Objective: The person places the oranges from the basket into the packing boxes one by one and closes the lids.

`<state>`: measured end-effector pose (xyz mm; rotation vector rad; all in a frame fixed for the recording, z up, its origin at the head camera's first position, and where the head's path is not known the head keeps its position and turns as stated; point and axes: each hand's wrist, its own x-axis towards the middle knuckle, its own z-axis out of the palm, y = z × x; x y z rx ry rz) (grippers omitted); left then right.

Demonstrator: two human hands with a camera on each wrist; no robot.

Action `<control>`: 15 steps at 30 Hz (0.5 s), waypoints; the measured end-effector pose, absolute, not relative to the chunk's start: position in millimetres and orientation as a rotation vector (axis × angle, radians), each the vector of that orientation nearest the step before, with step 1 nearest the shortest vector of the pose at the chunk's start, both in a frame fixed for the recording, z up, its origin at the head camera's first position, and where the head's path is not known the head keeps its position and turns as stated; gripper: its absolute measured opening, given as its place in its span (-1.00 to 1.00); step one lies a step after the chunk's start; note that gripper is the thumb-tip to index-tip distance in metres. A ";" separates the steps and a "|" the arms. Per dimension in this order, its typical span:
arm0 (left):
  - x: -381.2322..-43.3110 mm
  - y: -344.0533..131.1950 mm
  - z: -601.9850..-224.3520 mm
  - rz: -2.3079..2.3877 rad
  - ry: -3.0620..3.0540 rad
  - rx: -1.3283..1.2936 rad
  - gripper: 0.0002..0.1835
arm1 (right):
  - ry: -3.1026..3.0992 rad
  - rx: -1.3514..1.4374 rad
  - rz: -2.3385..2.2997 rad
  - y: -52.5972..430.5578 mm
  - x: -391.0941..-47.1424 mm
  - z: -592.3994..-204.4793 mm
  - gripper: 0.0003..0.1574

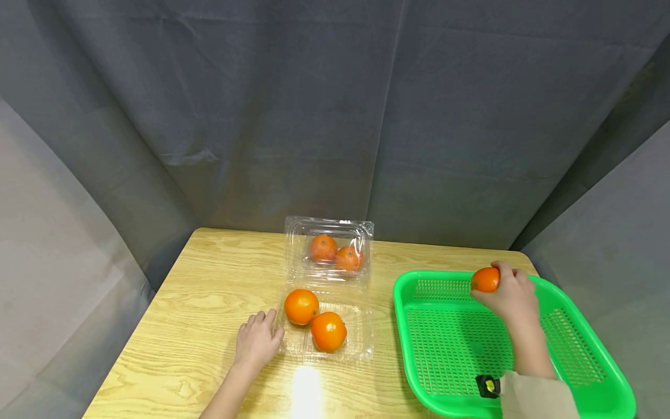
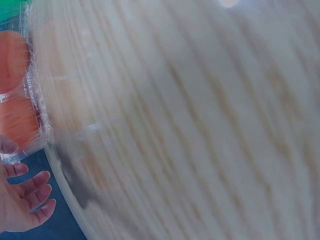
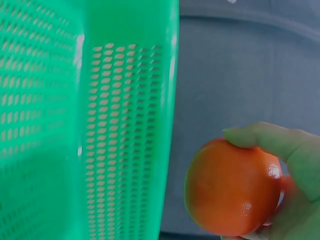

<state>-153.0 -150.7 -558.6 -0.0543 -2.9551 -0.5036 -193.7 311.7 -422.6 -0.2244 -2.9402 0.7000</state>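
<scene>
My right hand (image 1: 515,294) grips an orange (image 1: 485,280) above the far side of a green plastic basket (image 1: 400,326). In the right wrist view, the thumb lies over the top of that orange (image 3: 232,187), beyond the basket's rim. My left hand (image 1: 256,340), fingers loosely bent and holding nothing, is at the left edge of an opened clear plastic clamshell box (image 1: 358,343). Two oranges, one at the left (image 1: 301,306) and one nearer me (image 1: 328,332), sit in the box's front half. Two more, the left one (image 1: 323,248) and the right one (image 1: 349,259), show through clear plastic at the back.
The wooden table (image 1: 209,291) carries the box in the middle and the basket on the right. Grey curtains (image 1: 293,116) hang behind and at both sides. By the right sleeve (image 1: 536,398) is a small black device (image 1: 488,386) over the basket.
</scene>
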 end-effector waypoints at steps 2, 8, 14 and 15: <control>-152.9 -150.6 -558.6 -0.508 -2.956 -0.054 -0.53 | -2.924 -0.197 0.694 305.8 -193.8 -418.3 -0.10; -152.5 -150.3 -557.8 -0.518 -2.951 -0.056 -0.54 | -2.885 -0.121 0.712 287.3 -194.4 -407.8 -0.10; -152.1 -150.2 -557.4 -0.518 -2.951 -0.051 -0.54 | -2.876 -0.050 0.746 265.4 -194.2 -402.2 -0.11; -152.1 -150.2 -557.5 -0.518 -2.951 -0.050 -0.54 | -2.873 -0.032 0.744 261.7 -193.9 -401.9 -0.11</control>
